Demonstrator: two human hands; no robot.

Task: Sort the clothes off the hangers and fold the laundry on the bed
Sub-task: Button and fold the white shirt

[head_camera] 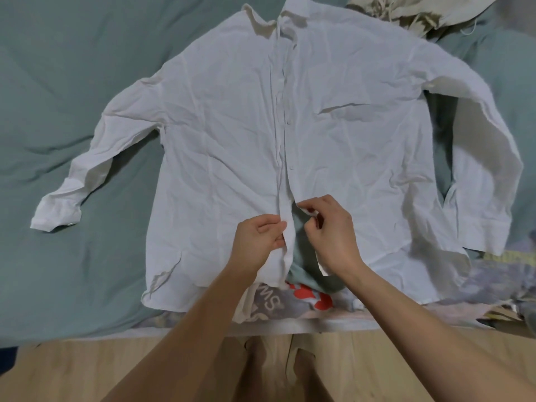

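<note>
A wrinkled white long-sleeved button shirt [232,134] lies front-up on the grey-green bed [58,82], collar at the far side, both sleeves spread out. Its upper front is closed; the lower front gapes open near the hem. My left hand [258,242] pinches the left placket edge at that gap. My right hand [327,227] pinches the right front edge just across from it. The two hands are a few centimetres apart.
A beige garment with frayed strings [406,13] lies at the far right. A printed cloth with red shapes and letters [290,300] lies under the shirt's hem at the bed's near edge. More crumpled laundry [499,282] sits at the right. Wooden floor [87,369] below.
</note>
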